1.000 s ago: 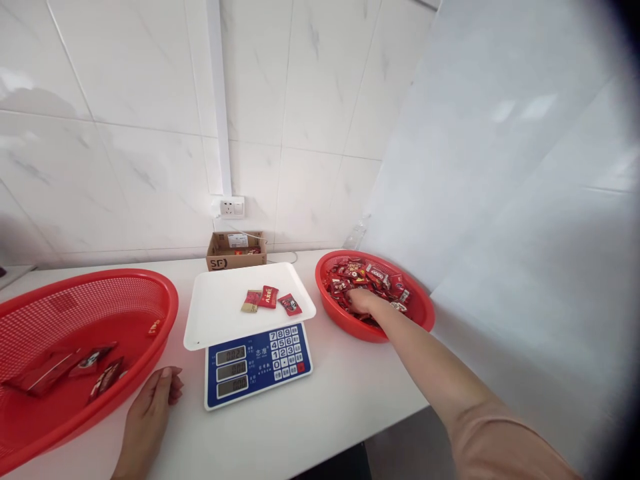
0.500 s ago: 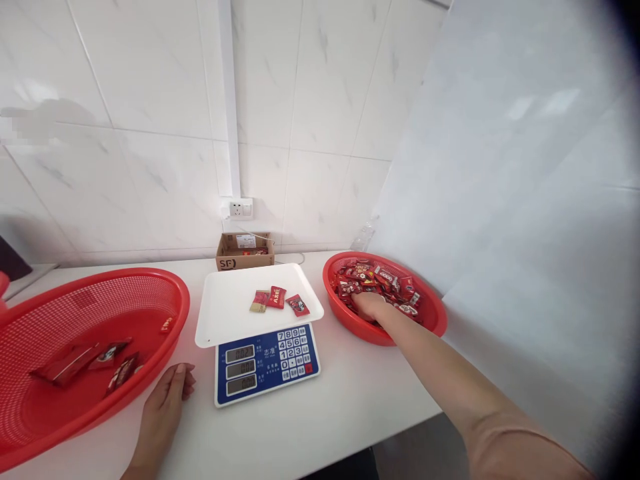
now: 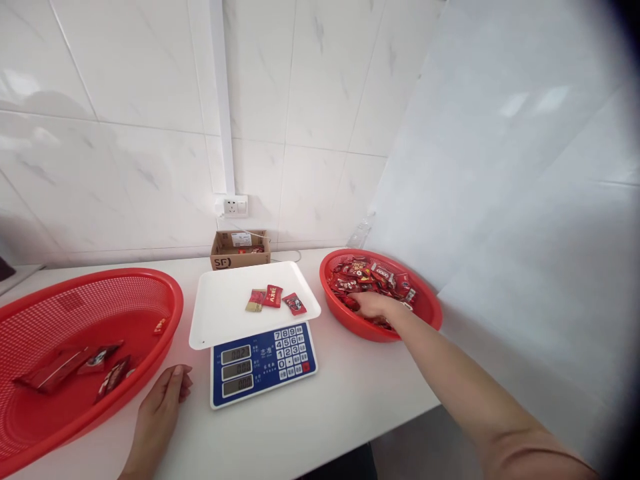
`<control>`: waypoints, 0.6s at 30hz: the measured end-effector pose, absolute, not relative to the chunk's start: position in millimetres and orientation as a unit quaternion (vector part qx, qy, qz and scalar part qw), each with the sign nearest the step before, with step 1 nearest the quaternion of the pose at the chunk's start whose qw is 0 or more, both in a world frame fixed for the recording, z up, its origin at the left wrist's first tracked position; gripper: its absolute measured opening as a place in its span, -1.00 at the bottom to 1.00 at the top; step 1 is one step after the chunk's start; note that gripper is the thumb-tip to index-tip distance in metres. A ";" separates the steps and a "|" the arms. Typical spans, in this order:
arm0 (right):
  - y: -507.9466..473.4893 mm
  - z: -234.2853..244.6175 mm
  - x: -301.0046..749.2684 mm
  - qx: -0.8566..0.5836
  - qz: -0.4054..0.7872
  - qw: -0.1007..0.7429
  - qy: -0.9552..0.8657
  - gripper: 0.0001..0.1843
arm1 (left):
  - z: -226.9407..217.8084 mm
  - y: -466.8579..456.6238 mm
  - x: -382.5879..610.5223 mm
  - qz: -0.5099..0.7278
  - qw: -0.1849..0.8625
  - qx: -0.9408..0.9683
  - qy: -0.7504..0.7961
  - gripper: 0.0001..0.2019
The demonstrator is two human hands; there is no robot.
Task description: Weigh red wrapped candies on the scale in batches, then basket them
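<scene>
My right hand [image 3: 373,305] reaches into a small red basket [image 3: 430,308] full of red candy packets [image 3: 373,273]; its fingers curl down among the packets and what they hold is hidden. My left hand [image 3: 163,400] rests flat on the white table beside the rim of a large red basket [image 3: 165,293], fingers stretched out, holding nothing. Between them stands a blue scale [image 3: 263,363] with a white tray [image 3: 220,307] carrying three candy packets [image 3: 273,298].
The large basket holds a few red packets [image 3: 75,370]. A small cardboard box [image 3: 240,248] sits against the tiled wall under a wall socket [image 3: 234,207]. A white panel [image 3: 500,200] leans at the right. The table's front edge runs below the scale.
My right hand has shifted slightly toward the near side of the small basket. The left hand stays where it was. The view has swayed a little.
</scene>
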State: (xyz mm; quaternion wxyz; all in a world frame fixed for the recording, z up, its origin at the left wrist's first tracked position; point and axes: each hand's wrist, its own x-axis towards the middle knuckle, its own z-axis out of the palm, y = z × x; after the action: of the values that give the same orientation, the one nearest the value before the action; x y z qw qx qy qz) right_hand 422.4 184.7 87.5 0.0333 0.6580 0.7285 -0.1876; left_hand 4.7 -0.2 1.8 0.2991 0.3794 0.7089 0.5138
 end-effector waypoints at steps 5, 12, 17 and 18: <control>182.1 76.8 410.4 0.676 -0.174 0.005 0.716 -0.64 | 8.5 -2.4 7.9 0.521 0.291 0.383 0.705 -0.53; 189.4 89.7 430.3 0.655 -0.174 -0.059 0.733 -0.59 | 6.7 -1.3 7.5 0.516 0.289 0.385 0.708 -0.52; 191.0 105.2 447.1 0.669 -0.173 -0.131 0.711 -0.62 | 8.2 -0.9 7.7 0.510 0.295 0.383 0.711 -0.51; 190.8 106.9 448.7 0.678 -0.171 -0.148 0.699 -0.65 | 7.7 -0.7 7.5 0.510 0.298 0.381 0.712 -0.52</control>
State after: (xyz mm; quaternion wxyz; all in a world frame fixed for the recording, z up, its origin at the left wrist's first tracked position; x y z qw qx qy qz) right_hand 448.7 190.8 106.9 -0.1480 0.6781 0.6993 -0.1714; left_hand 7.5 -0.7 7.7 0.2976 0.3812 0.7116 0.5097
